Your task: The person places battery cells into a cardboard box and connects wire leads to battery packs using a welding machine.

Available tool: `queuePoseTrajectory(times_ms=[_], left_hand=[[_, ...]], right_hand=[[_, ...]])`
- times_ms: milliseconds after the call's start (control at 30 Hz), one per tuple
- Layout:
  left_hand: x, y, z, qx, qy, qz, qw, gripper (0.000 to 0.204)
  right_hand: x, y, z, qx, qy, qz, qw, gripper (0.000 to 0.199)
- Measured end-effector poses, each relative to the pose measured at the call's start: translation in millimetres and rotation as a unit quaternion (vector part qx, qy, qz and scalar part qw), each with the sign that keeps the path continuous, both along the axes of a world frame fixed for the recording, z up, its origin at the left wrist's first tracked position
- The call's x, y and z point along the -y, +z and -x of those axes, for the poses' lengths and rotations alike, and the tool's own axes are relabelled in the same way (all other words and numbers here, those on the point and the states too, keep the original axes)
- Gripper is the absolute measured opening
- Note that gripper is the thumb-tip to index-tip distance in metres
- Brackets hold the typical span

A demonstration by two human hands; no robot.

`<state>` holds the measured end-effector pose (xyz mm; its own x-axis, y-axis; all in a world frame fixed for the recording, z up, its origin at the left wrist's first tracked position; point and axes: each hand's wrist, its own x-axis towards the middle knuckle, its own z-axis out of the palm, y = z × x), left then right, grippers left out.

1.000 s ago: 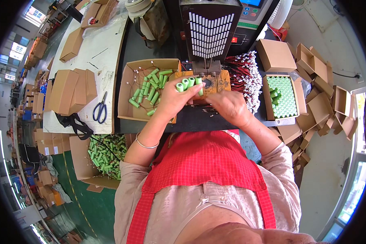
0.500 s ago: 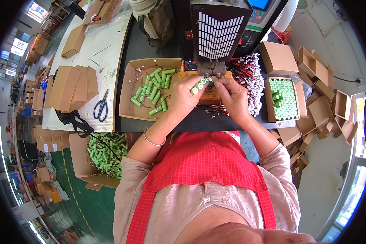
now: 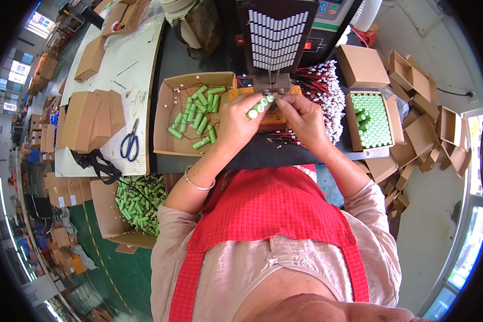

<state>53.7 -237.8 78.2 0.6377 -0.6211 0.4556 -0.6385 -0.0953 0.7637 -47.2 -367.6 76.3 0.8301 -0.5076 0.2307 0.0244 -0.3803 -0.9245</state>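
The right hand (image 3: 306,115), pinched, contents unclear, has joined the left hand (image 3: 236,119), curled round green cells (image 3: 261,108), at the machine head (image 3: 271,82), seemingly lining 1 up.

Compared with a second ago, the row of green cells (image 3: 259,107) sits farther right and slants more steeply; the left hand (image 3: 236,122) has shifted rightward with it; the right hand (image 3: 307,117), blurred and lower then, now has its fingers (image 3: 287,107) up beside the row's far end.
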Motion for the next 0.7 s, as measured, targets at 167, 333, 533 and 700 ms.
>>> queuePoseTrajectory(times_ms=[167, 333, 533, 700], left_hand=[[-45, 3, -30, -0.005, 0.084, -0.037, 0.996, 0.026], [-77, 16, -39, -0.118, 0.097, -0.154, 0.976, 0.026], [-79, 20, -35, 0.048, 0.055, -0.215, 0.974, 0.028], [-68, 28, -21, -0.28, 0.001, -0.142, 0.949, 0.03]], right_hand=[[55, 15, 19, 0.053, -0.06, 0.231, 0.97, 0.011], [119, -3, 25, -0.083, -0.099, 0.358, 0.925, 0.016], [128, -7, 18, -0.162, -0.09, 0.483, 0.856, 0.01], [117, 14, 49, -0.175, -0.062, 0.307, 0.934, 0.011]])
